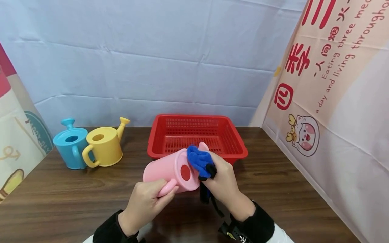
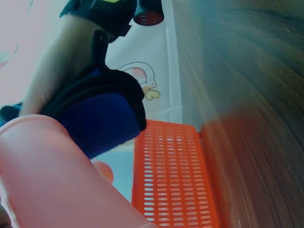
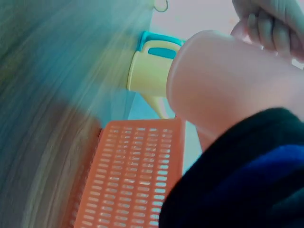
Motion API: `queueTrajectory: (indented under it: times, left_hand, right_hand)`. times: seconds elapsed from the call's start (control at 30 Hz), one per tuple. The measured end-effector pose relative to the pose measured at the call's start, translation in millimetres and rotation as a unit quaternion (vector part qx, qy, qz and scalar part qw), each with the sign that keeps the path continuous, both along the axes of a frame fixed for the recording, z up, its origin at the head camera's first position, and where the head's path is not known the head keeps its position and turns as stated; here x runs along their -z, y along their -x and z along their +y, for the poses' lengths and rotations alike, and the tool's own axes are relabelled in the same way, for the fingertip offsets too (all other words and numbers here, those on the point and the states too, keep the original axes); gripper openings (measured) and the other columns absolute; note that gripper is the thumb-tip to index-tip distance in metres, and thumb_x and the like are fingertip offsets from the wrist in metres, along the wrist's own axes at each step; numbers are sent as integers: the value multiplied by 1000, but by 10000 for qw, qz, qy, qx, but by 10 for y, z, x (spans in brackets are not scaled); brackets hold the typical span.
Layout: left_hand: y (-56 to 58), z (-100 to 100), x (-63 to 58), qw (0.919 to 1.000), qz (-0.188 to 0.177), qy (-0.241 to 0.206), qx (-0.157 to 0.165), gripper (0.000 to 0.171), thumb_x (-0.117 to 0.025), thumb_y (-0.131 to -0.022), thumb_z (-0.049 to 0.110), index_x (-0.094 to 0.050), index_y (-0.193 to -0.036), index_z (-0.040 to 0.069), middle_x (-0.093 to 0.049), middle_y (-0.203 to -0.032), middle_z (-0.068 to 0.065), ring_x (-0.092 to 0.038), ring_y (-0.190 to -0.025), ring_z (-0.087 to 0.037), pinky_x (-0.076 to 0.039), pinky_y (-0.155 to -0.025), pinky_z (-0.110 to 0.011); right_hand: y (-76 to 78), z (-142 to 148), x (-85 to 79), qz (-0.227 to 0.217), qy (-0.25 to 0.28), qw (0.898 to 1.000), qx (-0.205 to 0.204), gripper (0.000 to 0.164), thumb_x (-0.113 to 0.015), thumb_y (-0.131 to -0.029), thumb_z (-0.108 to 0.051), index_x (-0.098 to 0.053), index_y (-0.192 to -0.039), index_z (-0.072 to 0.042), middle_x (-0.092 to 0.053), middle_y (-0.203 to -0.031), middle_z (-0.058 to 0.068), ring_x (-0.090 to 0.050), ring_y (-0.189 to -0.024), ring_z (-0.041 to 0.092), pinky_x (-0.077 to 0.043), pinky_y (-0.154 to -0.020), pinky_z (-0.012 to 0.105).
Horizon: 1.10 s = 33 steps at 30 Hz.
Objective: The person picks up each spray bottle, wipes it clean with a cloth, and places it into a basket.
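A pink watering can (image 1: 162, 170) is held tilted above the table, its top with the round hole turned toward me. My left hand (image 1: 149, 202) grips the can by its handle. In my right hand (image 1: 223, 179) is a blue cloth (image 1: 199, 160) with black edging, which lies against the can's top near the spout. Part of the spout is hidden behind the cloth and hand. In the left wrist view the cloth (image 2: 102, 118) hangs beside the pink can (image 2: 52, 171). The right wrist view shows the left fingers (image 3: 273, 31) around the handle side.
A red plastic basket (image 1: 243, 150) stands just behind the can. On the left of the table are a blue watering can (image 1: 68, 152) and a yellow one (image 1: 107, 148), side by side. Pale cloth (image 1: 136, 67) hangs behind the wooden table (image 1: 60, 202), with printed cloth (image 1: 334, 101) at the right.
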<state>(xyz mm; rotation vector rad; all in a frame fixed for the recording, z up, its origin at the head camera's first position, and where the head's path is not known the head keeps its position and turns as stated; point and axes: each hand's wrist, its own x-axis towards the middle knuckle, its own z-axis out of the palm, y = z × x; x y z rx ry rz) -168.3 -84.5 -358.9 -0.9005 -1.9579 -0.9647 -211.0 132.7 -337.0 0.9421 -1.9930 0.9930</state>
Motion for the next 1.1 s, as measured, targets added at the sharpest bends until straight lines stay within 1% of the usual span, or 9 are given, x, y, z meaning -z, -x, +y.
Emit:
queueTrajectory:
  times: [0.1,0.23,0.37,0.47,0.57,0.7,0.83,0.97,1.1]
  left_hand:
    - [26,0,18,10000,61,36,-69,35,-62,-90,35,-46,-64,17,-38,-54,9,-31,-46,3,-27,-45,-8]
    - [46,-1,36,9997,157,38,-184,36,-55,-93,38,-47,-64,17,-36,-54,10,-32,-46,3,-27,-45,-7]
    - [67,-2,63,9993,335,2,-172,36,-50,-94,40,-50,-67,16,-36,-54,11,-37,-46,2,-33,-47,-8]
    - [79,-1,73,9986,489,62,-188,36,-50,-95,39,-50,-68,16,-36,-54,11,-38,-46,1,-35,-47,-9]
    - [73,4,68,9975,618,201,-267,38,-49,-95,39,-47,-66,17,-34,-54,11,-35,-46,0,-31,-47,-8]
    - [41,16,46,9969,653,365,-253,40,-51,-94,40,-43,-62,18,-34,-53,10,-30,-44,1,-25,-45,-8]
    - [18,23,26,9957,748,512,-199,40,-54,-93,40,-43,-61,18,-34,-51,9,-28,-42,1,-21,-44,-8]
    - [10,17,33,9946,803,621,-201,39,-54,-94,39,-44,-62,18,-35,-52,9,-29,-43,2,-22,-44,-7]
    - [9,3,50,9935,865,711,-215,39,-52,-94,38,-44,-62,18,-35,-52,9,-29,-43,2,-22,-44,-7]
  right_hand:
    - [-82,-57,2,505,-159,9982,-268,45,-78,-74,-8,-58,-114,2,-64,-107,14,-62,-99,26,-46,-90,34]
    - [-225,-174,-30,1232,-399,9897,-608,42,-68,-85,-24,-58,-116,3,-63,-110,14,-61,-101,27,-45,-92,35]
    - [-325,-251,-79,1853,-603,9782,-714,46,-71,-83,-27,-58,-115,4,-63,-114,14,-61,-103,28,-47,-89,39]
    - [-348,-276,-104,1973,-704,9759,-609,46,-71,-82,-26,-58,-115,3,-62,-115,14,-61,-104,28,-47,-89,39]
    - [-334,-285,-126,1782,-659,9809,-427,45,-70,-83,-26,-57,-116,3,-62,-113,14,-61,-103,27,-47,-89,38]
    - [-246,-255,-144,1378,-491,9892,-131,45,-69,-84,-27,-57,-118,1,-63,-111,13,-60,-102,25,-47,-88,39]
    - [-132,-172,-143,930,-471,9937,406,50,-78,-76,-18,-58,-118,0,-64,-109,12,-61,-100,25,-49,-85,41]
    - [-42,-106,-131,-3,-598,9934,977,54,-82,-68,-9,-57,-115,0,-65,-104,12,-63,-95,25,-50,-82,42]
    - [-7,-82,-121,-1061,-604,9851,1213,42,-80,-72,-10,-58,-107,-4,-65,-97,8,-64,-87,22,-52,-79,41]
